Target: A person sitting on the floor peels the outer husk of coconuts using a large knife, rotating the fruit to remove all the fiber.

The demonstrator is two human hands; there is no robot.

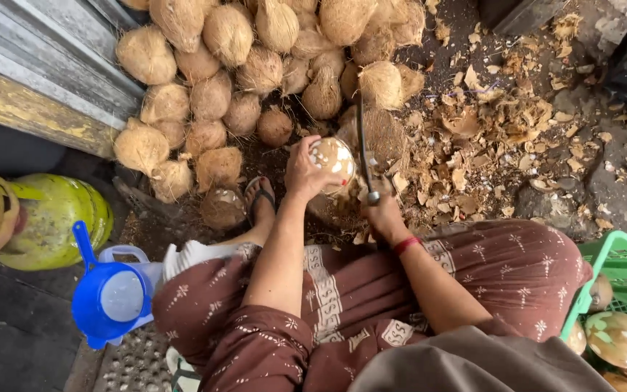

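Coconut (pixel 332 161), partly peeled, pale with brown patches, gripped from the left side by the left hand (pixel 305 173) and held just above the ground ahead of the knees. Right hand (pixel 382 210) closed round the handle of a long dark blade (pixel 362 141), red band at the wrist. Blade standing nearly upright, tip pointing away from the body toward the pile, handle end low beside the coconut's right edge. Long axis running almost straight up the view, leaning very slightly left at the top. Blade touching or just beside the shell; cannot tell which.

Coconut itself roughly round, so no clear long axis; peeled face turned up toward the camera.

Pile of husked coconuts (pixel 241 65) beyond the hands, against a grey wall (pixel 30 72). Husk scraps and shell chips (pixel 488 131) scattered on the ground to the right. Sandalled foot (pixel 259 197) just left of the held coconut. Green basket (pixel 618 290) at lower right holding peeled coconuts. Blue scoop (pixel 110 297) and yellow-green gas cylinder (pixel 56 218) at lower left.

Likely risks, judged from the layout: left fingertips wrapped close to the cutting edge, so a slip on the curved, hard shell could bring the blade onto them. Foot and knees near the blade's path below. Smooth peeled surface possibly turning in a one-handed grip.
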